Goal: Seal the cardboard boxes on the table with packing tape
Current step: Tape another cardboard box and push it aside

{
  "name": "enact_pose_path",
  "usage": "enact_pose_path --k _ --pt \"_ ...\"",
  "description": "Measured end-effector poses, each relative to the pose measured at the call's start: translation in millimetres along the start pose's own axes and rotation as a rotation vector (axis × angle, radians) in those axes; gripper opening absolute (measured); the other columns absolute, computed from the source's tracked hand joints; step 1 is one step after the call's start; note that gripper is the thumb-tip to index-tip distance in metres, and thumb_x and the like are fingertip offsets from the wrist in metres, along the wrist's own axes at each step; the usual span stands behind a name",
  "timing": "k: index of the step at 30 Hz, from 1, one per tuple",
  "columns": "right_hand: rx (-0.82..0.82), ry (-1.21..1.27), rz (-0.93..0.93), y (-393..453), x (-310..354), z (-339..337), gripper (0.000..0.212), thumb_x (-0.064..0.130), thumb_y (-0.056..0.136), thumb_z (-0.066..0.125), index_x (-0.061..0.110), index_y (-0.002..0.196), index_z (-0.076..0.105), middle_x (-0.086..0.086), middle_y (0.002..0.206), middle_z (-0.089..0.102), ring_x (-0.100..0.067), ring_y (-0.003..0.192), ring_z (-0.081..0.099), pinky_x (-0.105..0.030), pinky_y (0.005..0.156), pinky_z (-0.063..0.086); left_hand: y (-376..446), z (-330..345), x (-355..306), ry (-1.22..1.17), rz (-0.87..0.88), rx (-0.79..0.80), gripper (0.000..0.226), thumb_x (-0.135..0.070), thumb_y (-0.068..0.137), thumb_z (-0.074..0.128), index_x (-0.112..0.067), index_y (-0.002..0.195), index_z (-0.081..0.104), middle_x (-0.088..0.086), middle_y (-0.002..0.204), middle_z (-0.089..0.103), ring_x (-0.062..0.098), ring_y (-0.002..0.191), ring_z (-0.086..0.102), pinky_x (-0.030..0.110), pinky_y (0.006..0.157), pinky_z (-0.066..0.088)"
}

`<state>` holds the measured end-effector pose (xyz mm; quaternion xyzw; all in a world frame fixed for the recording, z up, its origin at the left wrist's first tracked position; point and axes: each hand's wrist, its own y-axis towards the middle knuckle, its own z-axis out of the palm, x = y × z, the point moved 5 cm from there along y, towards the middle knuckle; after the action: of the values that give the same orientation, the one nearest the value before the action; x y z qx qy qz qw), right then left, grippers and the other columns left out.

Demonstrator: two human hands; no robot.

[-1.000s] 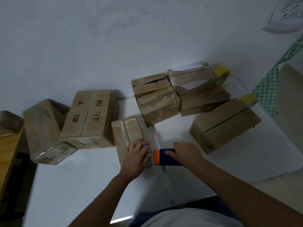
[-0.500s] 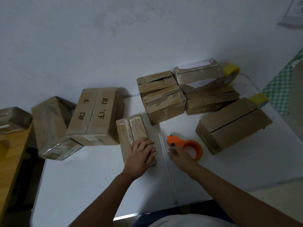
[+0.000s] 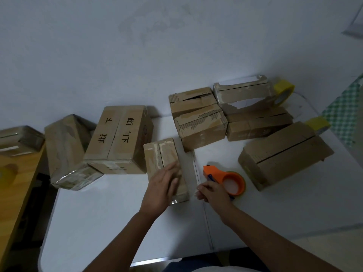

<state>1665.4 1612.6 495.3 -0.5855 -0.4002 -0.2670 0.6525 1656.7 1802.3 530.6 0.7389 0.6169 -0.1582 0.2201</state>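
Left hand [image 3: 164, 185] now flat on small box [image 3: 164, 163]; right hand [image 3: 213, 191] off orange dispenser [image 3: 225, 179], loosely curled, empty.

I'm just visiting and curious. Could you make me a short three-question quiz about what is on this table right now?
1. True or false: the left hand rests on the small box.
2. What colour is the tape dispenser lying on the table? A) orange B) green C) black
3. How many yellow tape rolls show at the far right?

Key: 1 true. 2 A. 3 two: one behind the boxes, one beside the large box.
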Motion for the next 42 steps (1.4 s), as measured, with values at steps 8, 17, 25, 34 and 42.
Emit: enact_pose_path --k 8,17,25,34,42 --pt "0.01 0.004 -0.031 1 2 -6 0.017 0.009 0.096 0.054 -0.003 0.096 0.066 -0.013 0.09 0.072 -0.012 0.076 0.064 -0.01 0.06 0.046 -18 13 11 0.338 0.086 0.143 0.068 -0.061 0.101 0.026 -0.02 0.155 0.025 0.0 0.164 0.018 0.015 0.152 0.01 0.041 0.121 0.011" --pt "-0.039 -0.117 -0.088 7 1 -7 0.016 0.013 0.095 0.057 0.002 0.094 0.068 -0.007 0.091 0.068 -0.009 0.078 0.062 -0.015 0.068 0.046 -19 27 15 0.557 0.092 0.168 0.071 -0.06 0.1 0.027 -0.013 0.153 0.032 0.009 0.161 0.026 0.026 0.149 0.023 0.048 0.116 0.025" --pt "-0.065 -0.199 -0.245 9 5 -2 0.014 0.015 0.094 0.06 0.004 0.086 0.065 0.001 0.073 0.064 -0.005 0.07 0.059 -0.022 0.071 0.048 -22 20 13 0.535 0.073 0.219 0.091 -0.071 0.089 0.045 -0.016 0.157 0.02 0.006 0.164 0.015 0.022 0.152 0.011 0.044 0.12 0.015" --pt "-0.105 -0.315 -0.432 22 4 9 0.017 0.01 0.095 0.054 0.015 0.079 0.056 0.006 0.073 0.056 -0.009 0.07 0.053 -0.026 0.066 0.044 -19 21 12 0.546 0.057 0.224 0.078 -0.066 0.096 0.031 -0.017 0.157 0.021 0.005 0.164 0.019 0.022 0.151 0.014 0.044 0.118 0.019" --pt "-0.125 -0.615 -0.622 38 8 35 0.022 0.037 0.097 0.031 0.026 0.084 0.046 0.011 0.08 0.047 -0.009 0.074 0.044 -0.034 0.072 0.039 -17 19 9 0.562 0.092 0.219 0.072 -0.062 0.1 0.023 -0.016 0.156 0.025 0.006 0.161 0.026 0.026 0.149 0.022 0.047 0.116 0.028"
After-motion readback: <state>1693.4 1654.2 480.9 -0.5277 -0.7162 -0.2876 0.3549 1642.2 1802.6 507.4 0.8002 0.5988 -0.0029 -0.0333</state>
